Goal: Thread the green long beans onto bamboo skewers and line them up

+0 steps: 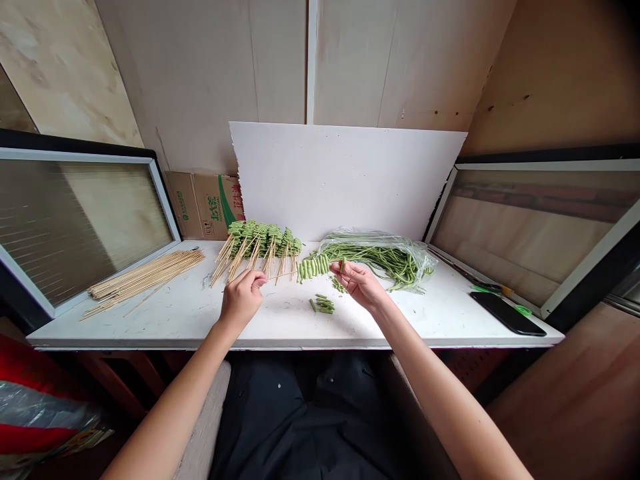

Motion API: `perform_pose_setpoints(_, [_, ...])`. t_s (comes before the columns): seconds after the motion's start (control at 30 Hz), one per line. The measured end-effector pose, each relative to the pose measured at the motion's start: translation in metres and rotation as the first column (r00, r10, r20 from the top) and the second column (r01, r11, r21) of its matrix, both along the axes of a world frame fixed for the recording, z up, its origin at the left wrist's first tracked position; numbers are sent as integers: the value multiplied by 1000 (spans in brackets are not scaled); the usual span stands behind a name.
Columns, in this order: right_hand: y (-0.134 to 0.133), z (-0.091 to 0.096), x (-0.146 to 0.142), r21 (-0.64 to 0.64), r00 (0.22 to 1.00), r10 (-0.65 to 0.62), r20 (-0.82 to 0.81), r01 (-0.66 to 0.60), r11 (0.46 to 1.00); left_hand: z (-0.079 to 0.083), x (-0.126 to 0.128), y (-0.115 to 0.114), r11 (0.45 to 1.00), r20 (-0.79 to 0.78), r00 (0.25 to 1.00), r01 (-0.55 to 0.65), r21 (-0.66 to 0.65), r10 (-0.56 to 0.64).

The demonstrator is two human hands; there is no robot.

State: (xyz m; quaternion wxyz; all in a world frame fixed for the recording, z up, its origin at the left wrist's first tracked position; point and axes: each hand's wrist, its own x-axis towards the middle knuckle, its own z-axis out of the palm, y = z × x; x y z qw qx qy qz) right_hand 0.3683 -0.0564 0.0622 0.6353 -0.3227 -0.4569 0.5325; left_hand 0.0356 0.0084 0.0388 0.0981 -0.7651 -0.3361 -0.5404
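My left hand [243, 297] is closed around the blunt end of a thin wooden skewer [280, 275], held level above the table. Several short green bean pieces [313, 267] are threaded side by side along its right part. At the skewer's right end my right hand [361, 283] pinches one more bean piece [343, 263] between thumb and fingers. Whether the tip has entered that piece I cannot tell. Below, between the hands, lies a small heap of cut bean pieces [324, 304]. A few more cut pieces [339, 285] lie partly hidden beside my right hand.
Finished bean skewers [263, 240] are stacked at the back left, near a cardboard box [205, 207]. Bare skewers [145, 277] lie at the left. Long green beans [395, 260] in a clear plastic bag are at the back right. A black phone [506, 313] rests on the white table [430, 327].
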Motion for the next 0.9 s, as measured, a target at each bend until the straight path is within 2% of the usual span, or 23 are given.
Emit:
perform_pose_setpoints(0.2, [0, 0, -1, 0, 999, -6, -39, 6, 1000, 1, -1, -2, 1000, 7, 1000, -12, 7, 12])
perform_pose_setpoints(0.4, [2, -1, -1, -14, 996, -75, -53, 75, 997, 3, 0, -4, 1000, 8, 1000, -12, 1, 12])
perform_pose_setpoints(0.9, [-3, 1, -4, -21, 999, -44, -30, 43, 999, 1, 0, -2, 1000, 1, 1000, -14, 6, 14])
